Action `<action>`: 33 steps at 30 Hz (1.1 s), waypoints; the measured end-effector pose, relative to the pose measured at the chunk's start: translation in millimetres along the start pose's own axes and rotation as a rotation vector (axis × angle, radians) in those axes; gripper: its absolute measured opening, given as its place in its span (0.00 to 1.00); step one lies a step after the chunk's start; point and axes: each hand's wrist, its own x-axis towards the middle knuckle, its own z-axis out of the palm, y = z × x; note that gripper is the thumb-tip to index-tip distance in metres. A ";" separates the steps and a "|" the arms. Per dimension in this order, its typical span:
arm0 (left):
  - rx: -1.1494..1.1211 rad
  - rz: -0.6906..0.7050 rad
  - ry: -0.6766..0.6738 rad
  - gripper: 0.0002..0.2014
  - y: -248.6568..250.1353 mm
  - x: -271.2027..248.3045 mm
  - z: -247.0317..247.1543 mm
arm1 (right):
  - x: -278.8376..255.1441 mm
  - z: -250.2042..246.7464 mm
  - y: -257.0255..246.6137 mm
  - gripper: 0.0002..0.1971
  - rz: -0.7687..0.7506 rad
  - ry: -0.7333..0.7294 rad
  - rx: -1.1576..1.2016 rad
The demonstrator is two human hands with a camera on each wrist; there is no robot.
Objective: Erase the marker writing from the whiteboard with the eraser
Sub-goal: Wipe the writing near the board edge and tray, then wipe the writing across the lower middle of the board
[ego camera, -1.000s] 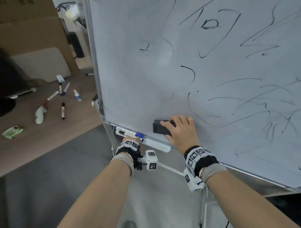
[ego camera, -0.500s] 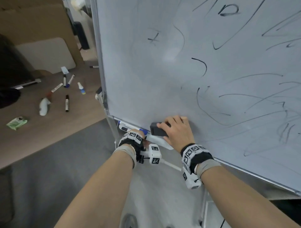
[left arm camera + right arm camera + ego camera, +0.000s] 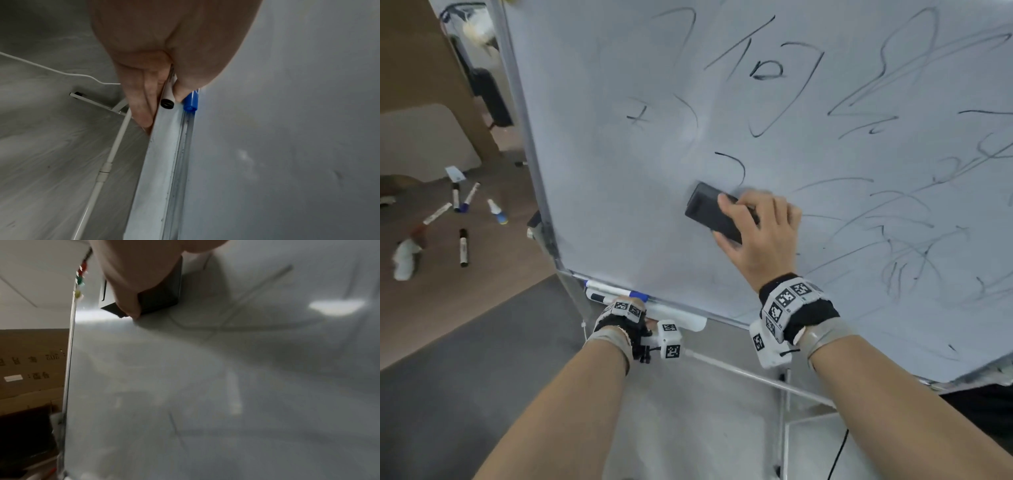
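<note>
R hand (image 3: 760,233) grips eraser (image 3: 710,216) on whiteboard (image 3: 619,171); tray (image 3: 162,162) holds 2 markers, prob.

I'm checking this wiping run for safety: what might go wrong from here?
1. The left hand grips the tray edge with a black-capped marker under the thumb; a jolt may knock it or the blue marker off.
2. The right hand presses the eraser onto the whiteboard; hard strokes could rock the stand.
3. Many strokes remain to the right; the eraser may smear them.
</note>
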 end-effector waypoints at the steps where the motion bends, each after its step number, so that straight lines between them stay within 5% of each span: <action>1: 0.034 0.040 0.023 0.21 -2.0 0.2 1.1 | -14.3 6.1 -5.3 0.24 -0.032 -0.069 0.012; 4: 0.128 0.077 0.018 0.22 -2.7 -4.4 -2.4 | -64.8 20.4 -19.1 0.29 -0.155 -0.353 0.000; 6: 0.175 0.123 -0.004 0.20 -2.4 -3.5 -4.0 | -78.3 17.8 -19.2 0.30 -0.147 -0.413 -0.016; 11: 0.322 0.180 -0.040 0.19 4.7 -1.2 4.2 | -13.2 -21.0 9.3 0.24 0.038 -0.104 -0.038; 13: 0.348 0.182 0.046 0.18 4.3 -3.6 6.6 | 15.9 -34.7 20.3 0.21 0.117 0.043 -0.014; 16: 0.269 0.103 0.039 0.16 2.2 -4.3 6.2 | 17.1 -33.8 21.3 0.22 0.112 0.085 0.034; 23: 0.207 0.129 0.065 0.22 -2.3 4.0 8.8 | -94.3 26.7 -23.2 0.30 -0.171 -0.467 0.022; 26: 0.269 0.111 0.040 0.20 -4.9 5.6 11.1 | -112.9 29.9 -30.8 0.30 -0.218 -0.570 0.029; 33: 0.198 0.060 0.091 0.17 1.3 1.8 15.1 | -33.9 -14.5 6.7 0.24 0.018 -0.076 -0.059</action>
